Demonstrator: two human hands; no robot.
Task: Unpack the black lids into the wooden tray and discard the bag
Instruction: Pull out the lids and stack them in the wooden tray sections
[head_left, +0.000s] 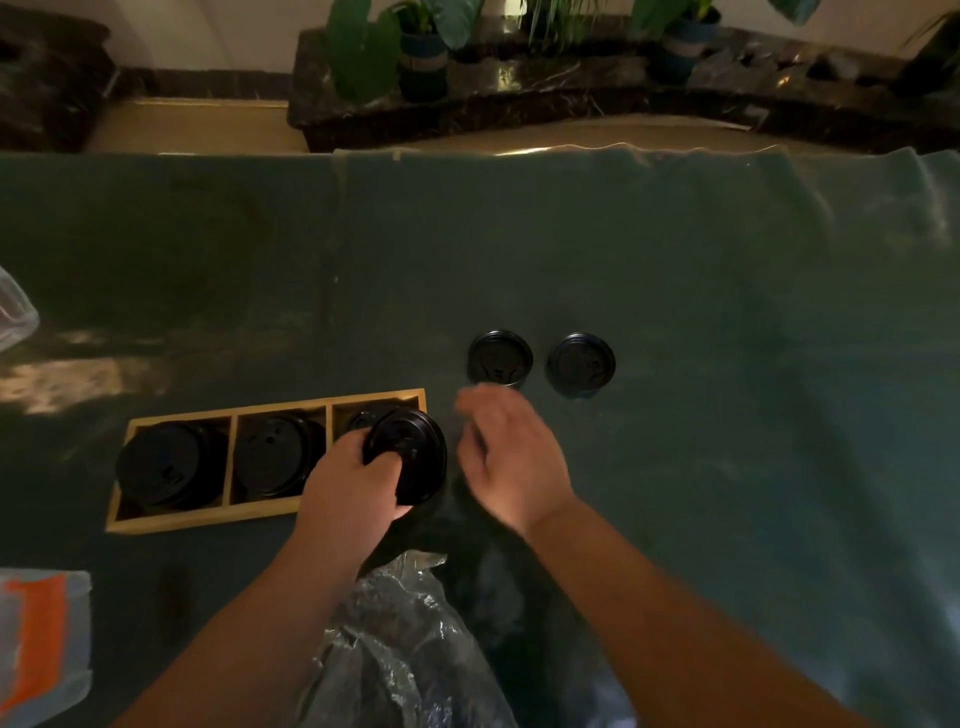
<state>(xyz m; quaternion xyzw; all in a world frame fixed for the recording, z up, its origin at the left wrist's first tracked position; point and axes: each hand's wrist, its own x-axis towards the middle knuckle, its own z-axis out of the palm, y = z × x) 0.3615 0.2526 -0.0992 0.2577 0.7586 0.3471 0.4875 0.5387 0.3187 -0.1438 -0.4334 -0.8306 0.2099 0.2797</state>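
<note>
A wooden tray (270, 517) with three compartments lies on the dark green table cloth at lower left. Stacks of black lids fill its left compartment (166, 465) and middle compartment (275, 452). My left hand (350, 480) grips a stack of black lids (408, 454) held tilted over the tray's right end. My right hand (511, 454) hovers just right of that stack, fingers apart and blurred, holding nothing. Two more black lid stacks (500, 358) (581, 365) stand on the cloth beyond my right hand. The clear plastic bag (400, 644) lies crumpled between my forearms.
A white and orange packet (39, 639) lies at the lower left edge. A clear plastic container (13, 312) pokes in at the far left. Beyond the table's far edge runs a dark stone ledge (519, 104) with potted plants.
</note>
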